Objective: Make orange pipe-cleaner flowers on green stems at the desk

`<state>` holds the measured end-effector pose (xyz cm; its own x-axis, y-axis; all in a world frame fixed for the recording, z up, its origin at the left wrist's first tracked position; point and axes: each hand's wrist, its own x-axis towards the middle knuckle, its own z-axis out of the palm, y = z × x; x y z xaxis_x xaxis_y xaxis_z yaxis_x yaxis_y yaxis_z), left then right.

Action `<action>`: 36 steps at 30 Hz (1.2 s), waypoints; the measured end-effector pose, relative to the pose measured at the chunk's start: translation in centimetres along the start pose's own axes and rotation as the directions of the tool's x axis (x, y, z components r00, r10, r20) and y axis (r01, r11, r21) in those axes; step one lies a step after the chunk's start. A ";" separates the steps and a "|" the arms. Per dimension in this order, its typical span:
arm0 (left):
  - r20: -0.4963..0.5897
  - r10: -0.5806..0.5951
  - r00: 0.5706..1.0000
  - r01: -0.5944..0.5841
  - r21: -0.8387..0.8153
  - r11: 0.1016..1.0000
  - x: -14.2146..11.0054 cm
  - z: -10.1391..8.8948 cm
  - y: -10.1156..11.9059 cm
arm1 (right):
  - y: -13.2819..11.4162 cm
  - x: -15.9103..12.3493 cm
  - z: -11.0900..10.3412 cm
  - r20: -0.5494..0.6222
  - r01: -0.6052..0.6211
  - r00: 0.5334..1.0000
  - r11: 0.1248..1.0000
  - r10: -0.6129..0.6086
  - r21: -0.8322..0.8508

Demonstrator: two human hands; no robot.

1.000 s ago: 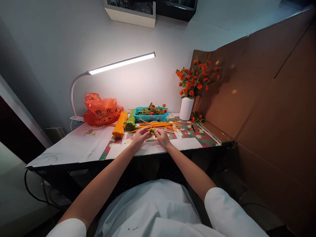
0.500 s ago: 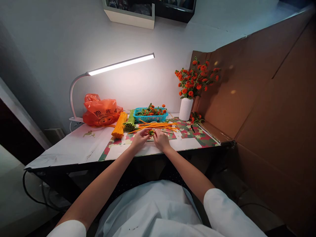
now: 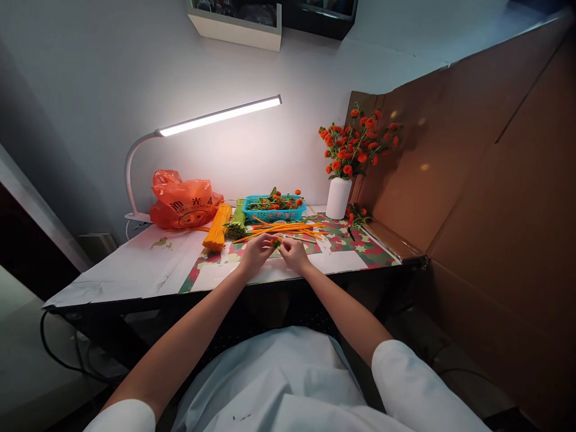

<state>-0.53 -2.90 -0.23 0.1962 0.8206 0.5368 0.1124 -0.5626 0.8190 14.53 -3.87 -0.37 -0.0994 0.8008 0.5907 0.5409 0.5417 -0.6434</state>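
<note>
My left hand (image 3: 255, 253) and my right hand (image 3: 293, 254) meet over the patterned mat (image 3: 351, 243) near the table's front edge. Both pinch a small green and orange pipe-cleaner piece (image 3: 276, 242) between their fingertips. Loose orange pipe cleaners (image 3: 288, 228) lie just behind the hands. A bundle of orange pipe cleaners (image 3: 218, 227) and a bundle of green ones (image 3: 238, 221) lie to the left of them.
A blue basket (image 3: 273, 210) of small orange flowers stands at the back. A white vase (image 3: 339, 197) with orange flowers stands at the back right beside a cardboard wall (image 3: 472, 180). An orange plastic bag (image 3: 182, 206) and a lit desk lamp (image 3: 216, 117) are at the back left.
Both hands stay together on the small piece; the fingers have shifted slightly around it. The view has moved a little.
</note>
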 end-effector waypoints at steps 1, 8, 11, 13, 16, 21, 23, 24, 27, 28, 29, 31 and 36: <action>0.002 0.000 1.000 0.000 -0.001 1.000 0.0 0.0 0.0 | 0.1 0.0 0.0 -0.004 -0.003 1.000 1.000 0.003 0.003; 0.014 -0.135 0.991 0.136 -0.173 0.976 0.4 -0.3 0.2 | 0.1 0.0 -0.2 0.035 0.055 0.998 0.996 -0.057 0.066; 0.058 -0.252 0.966 0.259 -0.232 0.938 0.5 -0.5 0.1 | 0.2 0.1 -0.3 0.054 0.080 0.995 0.992 -0.085 0.093; 0.072 -0.303 0.950 0.310 -0.311 0.898 0.5 -0.5 0.1 | 0.2 0.0 -0.4 0.030 0.054 0.998 0.994 -0.057 0.098; 0.071 -0.344 0.936 0.343 -0.400 0.850 0.5 -0.4 0.3 | -0.2 -0.1 -0.5 0.033 0.014 0.999 0.998 -0.016 0.062; 0.069 -0.303 0.951 0.309 -0.307 0.900 0.2 -0.4 0.6 | -1.1 -0.5 -0.4 0.067 0.025 0.998 0.986 -0.014 -0.167; 0.056 -0.247 0.967 0.253 -0.234 0.939 0.3 -0.5 0.4 | -1.1 -0.5 -0.3 0.065 0.014 0.998 0.971 0.002 -0.237; 0.055 -0.215 0.975 0.222 -0.195 0.955 0.3 -0.5 0.2 | -1.1 -0.5 -0.3 0.067 0.012 0.998 0.967 0.005 -0.255; 0.062 -0.124 0.990 0.129 -0.102 0.986 0.4 -0.4 -0.6 | -0.9 -0.4 -0.2 0.073 0.048 0.997 0.968 -0.031 -0.245; 0.060 -0.102 0.993 0.106 -0.083 0.991 0.5 -0.3 -0.8 | -0.9 -0.4 -0.2 0.074 0.071 0.996 0.971 -0.055 -0.229; 0.056 -0.086 0.995 0.090 -0.072 0.993 0.5 -0.3 -0.9 | -0.8 -0.4 -0.3 0.077 0.097 0.994 0.972 -0.082 -0.212; 0.057 -0.080 0.995 0.083 -0.065 0.994 0.5 -0.4 -1.0 | -0.8 -0.4 -0.4 0.091 0.157 0.986 0.969 -0.142 -0.189; 0.115 -0.120 0.986 0.122 -0.013 0.992 0.5 -1.1 -0.6 | -0.5 -0.4 -0.5 0.135 0.279 0.957 0.938 -0.256 -0.205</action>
<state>-1.53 -2.06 -0.25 0.2925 0.8650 0.4076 0.1226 -0.4567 0.8812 14.72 -4.56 -0.04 -0.3465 0.6626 0.6640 0.6505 0.6797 -0.3389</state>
